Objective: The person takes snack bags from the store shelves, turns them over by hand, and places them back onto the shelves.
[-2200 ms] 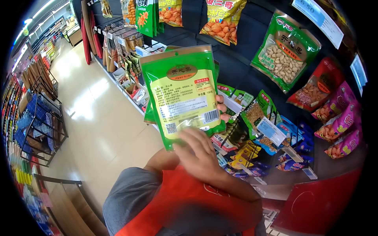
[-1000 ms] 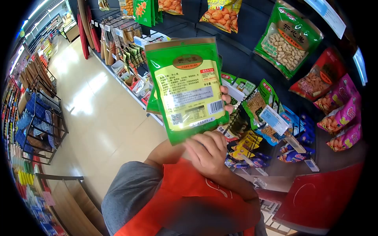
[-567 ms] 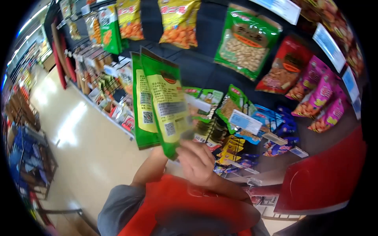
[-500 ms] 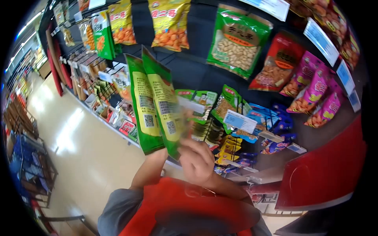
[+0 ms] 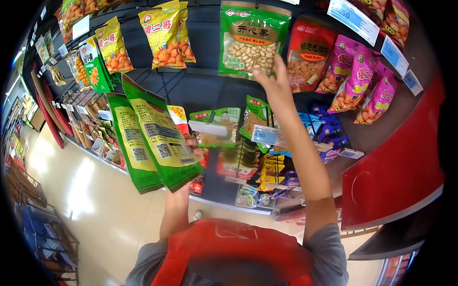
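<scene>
Two green bags with pale yellow back labels are in my left hand, whose fingers show at their right edge; the rest of it is behind the bags. My right hand is raised to the hanging green bag of pistachios, thumb and fingers apart at its lower right edge. Whether the fingertips touch that bag, I cannot tell. Right of it hangs a red bag of nuts.
Yellow snack bags hang at the upper left, pink bags at the right. Price tags stick out on hooks. Below are green packets and small yellow packets. A red panel stands at the right.
My right hand has left the two green bags and moved up and right to the pistachio bag. My left hand still holds the two bags, now further left. The view has shifted.
</scene>
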Demonstrator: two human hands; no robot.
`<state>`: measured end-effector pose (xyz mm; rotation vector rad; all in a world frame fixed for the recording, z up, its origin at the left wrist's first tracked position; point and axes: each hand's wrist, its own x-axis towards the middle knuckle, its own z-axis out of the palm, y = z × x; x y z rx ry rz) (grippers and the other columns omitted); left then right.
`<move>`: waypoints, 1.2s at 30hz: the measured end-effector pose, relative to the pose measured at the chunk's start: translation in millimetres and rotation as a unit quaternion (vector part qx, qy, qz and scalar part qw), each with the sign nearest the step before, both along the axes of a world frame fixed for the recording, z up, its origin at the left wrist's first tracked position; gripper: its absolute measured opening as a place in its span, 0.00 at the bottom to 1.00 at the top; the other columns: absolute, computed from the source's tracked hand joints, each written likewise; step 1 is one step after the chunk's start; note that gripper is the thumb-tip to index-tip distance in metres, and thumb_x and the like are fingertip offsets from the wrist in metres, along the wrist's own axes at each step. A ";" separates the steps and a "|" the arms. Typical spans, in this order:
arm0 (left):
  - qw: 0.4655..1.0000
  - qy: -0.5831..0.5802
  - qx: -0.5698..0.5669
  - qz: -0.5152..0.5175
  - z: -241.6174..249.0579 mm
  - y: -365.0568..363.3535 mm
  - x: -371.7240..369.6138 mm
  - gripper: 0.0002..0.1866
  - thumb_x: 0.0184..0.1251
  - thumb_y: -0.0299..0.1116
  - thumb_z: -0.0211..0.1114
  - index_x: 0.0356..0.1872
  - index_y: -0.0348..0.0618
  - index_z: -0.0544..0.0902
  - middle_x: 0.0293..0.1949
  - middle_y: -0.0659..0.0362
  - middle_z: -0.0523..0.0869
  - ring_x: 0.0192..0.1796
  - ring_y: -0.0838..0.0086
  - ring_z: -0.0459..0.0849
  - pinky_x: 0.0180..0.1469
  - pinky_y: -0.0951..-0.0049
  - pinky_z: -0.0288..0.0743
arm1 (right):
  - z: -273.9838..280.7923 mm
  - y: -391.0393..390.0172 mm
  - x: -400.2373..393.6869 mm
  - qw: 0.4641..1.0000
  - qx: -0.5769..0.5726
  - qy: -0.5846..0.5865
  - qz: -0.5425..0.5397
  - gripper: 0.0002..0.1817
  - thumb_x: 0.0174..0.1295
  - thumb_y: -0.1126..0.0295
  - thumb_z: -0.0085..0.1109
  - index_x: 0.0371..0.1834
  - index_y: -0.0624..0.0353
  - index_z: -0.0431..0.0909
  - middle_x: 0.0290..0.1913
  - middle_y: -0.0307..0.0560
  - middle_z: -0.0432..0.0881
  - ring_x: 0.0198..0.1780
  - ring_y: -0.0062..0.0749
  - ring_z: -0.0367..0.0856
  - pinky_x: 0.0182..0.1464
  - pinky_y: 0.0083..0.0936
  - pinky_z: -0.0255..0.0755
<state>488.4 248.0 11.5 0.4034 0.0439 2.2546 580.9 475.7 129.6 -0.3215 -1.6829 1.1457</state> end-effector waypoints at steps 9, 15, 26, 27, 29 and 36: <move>0.999 -0.037 -0.024 0.020 -2.0 -10.2 -5.4 0.24 0.62 0.47 0.56 0.51 0.39 0.74 0.40 0.55 0.76 0.43 0.68 0.75 0.43 0.67 0.69 | 1.3 54.6 -24.0 0.994 -0.080 0.033 -0.065 0.45 0.47 0.71 0.68 0.64 0.72 0.49 0.55 0.58 0.67 0.55 0.36 0.70 0.54 0.26 0.67; 0.997 -0.068 0.019 -0.016 -3.5 -9.8 -6.8 0.21 0.65 0.43 0.52 0.52 0.38 0.73 0.39 0.56 0.73 0.42 0.69 0.73 0.44 0.67 0.68 | -5.0 40.0 -27.3 0.992 -0.109 0.053 0.023 0.33 0.47 0.70 0.70 0.51 0.71 0.60 0.46 0.54 0.70 0.44 0.30 0.75 0.42 0.21 0.74; 0.998 -0.038 0.029 -0.032 0.9 -13.2 -9.3 0.20 0.65 0.45 0.54 0.53 0.44 0.74 0.49 0.58 0.80 0.46 0.67 0.79 0.46 0.68 0.72 | -9.5 23.9 -28.5 0.895 0.283 -0.001 -0.346 0.16 0.49 0.69 0.63 0.38 0.63 0.70 0.41 0.54 0.69 0.46 0.48 0.68 0.50 0.37 0.63; 0.999 -0.034 0.028 -0.028 0.6 -12.9 -9.1 0.20 0.65 0.45 0.54 0.52 0.44 0.74 0.49 0.58 0.80 0.46 0.67 0.79 0.46 0.68 0.73 | -9.1 23.8 -27.4 0.886 0.296 -0.016 -0.356 0.15 0.50 0.68 0.61 0.37 0.63 0.69 0.39 0.53 0.70 0.43 0.48 0.70 0.47 0.38 0.65; 0.999 -0.019 0.026 -0.017 0.1 -11.3 -7.4 0.19 0.66 0.44 0.54 0.52 0.44 0.74 0.48 0.59 0.80 0.46 0.68 0.80 0.45 0.68 0.73 | -8.0 26.8 -28.1 0.946 0.214 -0.005 -0.243 0.12 0.55 0.68 0.58 0.35 0.62 0.68 0.34 0.51 0.71 0.38 0.44 0.72 0.42 0.34 0.67; 0.998 -0.014 0.043 -0.038 -6.3 -8.6 -9.3 0.20 0.67 0.44 0.53 0.56 0.45 0.72 0.48 0.58 0.80 0.46 0.68 0.80 0.46 0.66 0.75 | 18.3 -9.5 -9.9 0.979 0.094 0.158 -0.083 0.09 0.65 0.66 0.50 0.34 0.61 0.66 0.28 0.38 0.70 0.30 0.19 0.68 0.34 0.21 0.64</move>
